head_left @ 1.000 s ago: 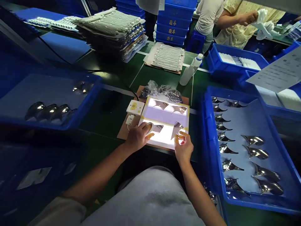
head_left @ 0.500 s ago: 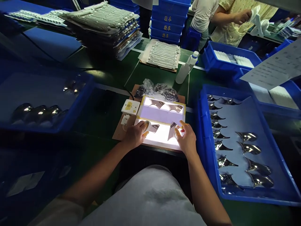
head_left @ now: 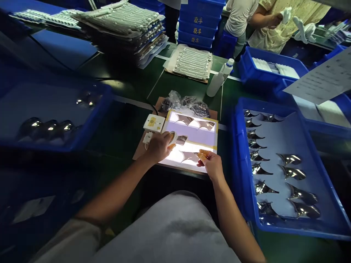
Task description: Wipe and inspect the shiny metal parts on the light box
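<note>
On a lit white panel (head_left: 172, 157), my right hand (head_left: 214, 164) pinches the right end of a thin grey curved film piece (head_left: 188, 156), which lies over the glow with its pointed side to the left. My left hand (head_left: 160, 146) is closed on a white rounded thing (head_left: 173, 137) at the panel's left side; its kind is unclear. Just right of those fingers shows a grey film piece (head_left: 181, 140), partly hidden by them. Yellow covers sit on several fingertips. Two more film pieces (head_left: 184, 119) lie along the panel's far strip.
Blue trays of shiny curved parts stand to the right (head_left: 327, 197) and left (head_left: 68, 146). Behind the panel are clear plastic bags (head_left: 192, 104), a bottle (head_left: 219, 78) and stacked white packing sheets (head_left: 192, 64). A white switch box (head_left: 154, 122) adjoins the panel. Co-workers are at the back.
My right hand has moved left and closed on the film piece, which has turned from upright to lying sideways. My left hand, with the white rounded thing, has shifted slightly up.
</note>
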Available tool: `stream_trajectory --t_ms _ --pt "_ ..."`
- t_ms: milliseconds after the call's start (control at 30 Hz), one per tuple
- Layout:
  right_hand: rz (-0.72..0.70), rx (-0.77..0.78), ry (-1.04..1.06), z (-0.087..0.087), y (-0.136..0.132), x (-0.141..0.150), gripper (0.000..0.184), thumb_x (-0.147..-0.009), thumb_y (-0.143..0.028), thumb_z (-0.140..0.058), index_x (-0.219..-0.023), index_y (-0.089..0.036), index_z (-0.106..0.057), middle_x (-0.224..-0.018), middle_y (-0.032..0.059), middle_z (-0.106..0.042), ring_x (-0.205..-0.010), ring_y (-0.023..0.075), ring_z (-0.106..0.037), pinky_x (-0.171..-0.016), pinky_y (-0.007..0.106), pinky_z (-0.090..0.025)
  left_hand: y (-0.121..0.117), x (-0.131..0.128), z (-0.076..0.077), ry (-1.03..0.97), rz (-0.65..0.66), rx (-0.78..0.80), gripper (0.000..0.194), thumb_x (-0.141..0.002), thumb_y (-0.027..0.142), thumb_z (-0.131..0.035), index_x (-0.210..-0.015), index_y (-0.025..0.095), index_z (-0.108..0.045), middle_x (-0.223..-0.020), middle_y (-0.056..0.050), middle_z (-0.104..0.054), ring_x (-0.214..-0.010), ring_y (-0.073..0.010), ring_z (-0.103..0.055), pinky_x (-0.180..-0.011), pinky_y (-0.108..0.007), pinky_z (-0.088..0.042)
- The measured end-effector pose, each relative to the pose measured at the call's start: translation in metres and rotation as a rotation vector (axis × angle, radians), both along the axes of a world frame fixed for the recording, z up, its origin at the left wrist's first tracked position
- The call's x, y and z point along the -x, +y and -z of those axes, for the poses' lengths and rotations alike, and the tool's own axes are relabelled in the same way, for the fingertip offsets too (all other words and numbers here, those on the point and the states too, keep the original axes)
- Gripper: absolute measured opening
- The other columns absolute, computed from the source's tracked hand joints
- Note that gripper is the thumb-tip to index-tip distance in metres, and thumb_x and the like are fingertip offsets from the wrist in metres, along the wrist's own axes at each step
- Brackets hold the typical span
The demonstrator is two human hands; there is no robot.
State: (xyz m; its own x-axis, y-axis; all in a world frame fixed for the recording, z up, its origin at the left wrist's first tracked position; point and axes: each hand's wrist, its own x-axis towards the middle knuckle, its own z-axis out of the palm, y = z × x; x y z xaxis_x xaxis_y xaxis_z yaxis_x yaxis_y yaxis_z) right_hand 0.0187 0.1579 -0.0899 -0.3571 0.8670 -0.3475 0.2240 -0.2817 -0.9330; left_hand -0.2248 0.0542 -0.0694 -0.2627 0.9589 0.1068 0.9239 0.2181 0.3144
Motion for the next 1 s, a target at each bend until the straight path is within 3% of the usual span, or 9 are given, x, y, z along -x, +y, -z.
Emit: stream_trajectory --t_ms 200,333,433,567,733,900,1000 --pt "-0.010 0.092 0.057 0.004 -0.014 0.014 0.040 -0.068 -0.037 -0.088 -0.098 -0.015 -0.074 -0.063 -0.0007 -0.069 -0.053 0.0191 -0.070 -0.054 0.033 -0.065 0.031 0.000 -0.007 -0.037 0.198 0.019 0.025 -0.079 0.008 -0.065 -0.103 0.017 -0.063 -0.107 -0.009 -0.067 -0.090 -0.0244 -0.068 -0.072 -0.032 -0.052" --pt "-0.014 0.131 0.068 0.004 -0.018 0.020 0.039 -0.071 -0.034 -0.087 -0.102 -0.015 -0.071 -0.063 -0.0006 -0.070 -0.053 0.0205 -0.072 -0.053 0.031 -0.065 0.034 -0.002 -0.013 -0.080 0.276 0.037 0.018 -0.082 0.016 -0.072 -0.096 0.019 -0.062 -0.096 -0.004 -0.069 -0.084 -0.0220 -0.067 -0.068 -0.030 -0.048" --pt "-0.004 0.164 0.077 0.004 -0.020 0.021 0.038 -0.074 -0.033 -0.085 -0.104 -0.015 -0.069 -0.063 -0.0004 -0.071 -0.053 0.0212 -0.073 -0.054 0.031 -0.065 0.027 0.002 -0.016 -0.129 0.234 0.013 0.015 -0.088 0.026 -0.072 -0.095 0.018 -0.061 -0.098 -0.007 -0.069 -0.087 -0.0231 -0.068 -0.070 -0.031 -0.048" --pt "0.002 0.181 0.085 0.003 -0.020 0.022 0.039 -0.076 -0.032 -0.084 -0.107 -0.015 -0.068 -0.063 -0.0002 -0.071 -0.054 0.0209 -0.073 -0.055 0.030 -0.064 0.010 0.011 -0.017 -0.226 0.130 -0.053 0.014 -0.087 0.024 -0.073 -0.093 0.017 -0.062 -0.106 -0.009 -0.069 -0.093 -0.0243 -0.067 -0.076 -0.032 -0.050" --pt "-0.001 0.216 0.084 0.002 -0.021 0.025 0.033 -0.080 -0.033 -0.083 -0.103 -0.014 -0.068 -0.060 0.0012 -0.071 -0.050 0.0205 -0.072 -0.051 0.028 -0.062 -0.016 0.014 -0.013 -0.253 0.001 -0.139 0.016 -0.088 0.028 -0.072 -0.092 0.015 -0.064 -0.101 -0.010 -0.069 -0.096 -0.0255 -0.067 -0.087 -0.035 -0.053" --pt "0.013 0.277 0.067 -0.001 -0.020 0.031 0.031 -0.086 -0.035 -0.080 -0.101 -0.013 -0.066 -0.059 0.0031 -0.071 -0.047 0.0198 -0.070 -0.048 0.027 -0.060 -0.038 0.008 -0.007 -0.312 -0.053 -0.231 0.025 -0.093 0.035 -0.063 -0.110 0.016 -0.068 -0.116 -0.011 -0.071 -0.110 -0.0276 -0.067 -0.096 -0.037 -0.054" --pt "0.023 0.292 0.042 -0.003 -0.019 0.037 0.028 -0.089 -0.036 -0.078 -0.098 -0.012 -0.066 -0.057 0.0031 -0.069 -0.043 0.0185 -0.067 -0.044 0.025 -0.058 -0.045 0.003 -0.003 -0.329 -0.081 -0.271 0.028 -0.094 0.036 -0.061 -0.113 0.017 -0.069 -0.112 -0.010 -0.073 -0.106 -0.0276 -0.068 -0.093 -0.037 -0.056"
